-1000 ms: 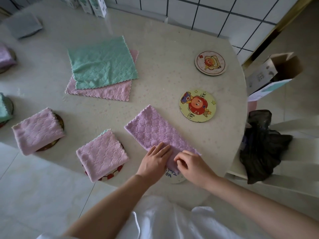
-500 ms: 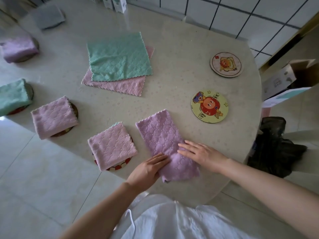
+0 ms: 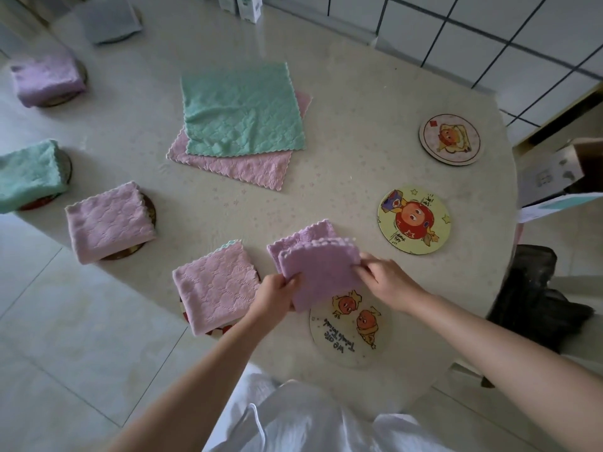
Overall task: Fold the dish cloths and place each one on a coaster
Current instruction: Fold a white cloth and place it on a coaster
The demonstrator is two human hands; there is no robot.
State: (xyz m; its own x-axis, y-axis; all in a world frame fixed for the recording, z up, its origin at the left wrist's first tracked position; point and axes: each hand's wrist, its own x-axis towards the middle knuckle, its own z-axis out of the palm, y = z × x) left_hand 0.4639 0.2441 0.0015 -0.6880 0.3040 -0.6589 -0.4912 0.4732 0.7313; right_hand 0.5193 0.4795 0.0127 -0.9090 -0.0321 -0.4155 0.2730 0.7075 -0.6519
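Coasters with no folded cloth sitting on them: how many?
3: a pale coaster far right, a yellow coaster nearer, and a near coaster partly under the purple cloth held by the left hand and right hand.

round table (image 3: pixel 359 76) | bare coasters (image 3: pixel 414 220) | cloth-covered coasters (image 3: pixel 149 208) | pink cloth (image 3: pixel 248 171) under green cloth (image 3: pixel 241 109)

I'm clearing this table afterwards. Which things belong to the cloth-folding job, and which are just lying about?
Job: purple cloth, gripped by left hand and right hand; unfolded green cloth on pink cloth; nearest coaster, yellow coaster, far coaster, all bare; folded cloths already on coasters.
Lying about: cardboard box, black bag, cartons by the wall.
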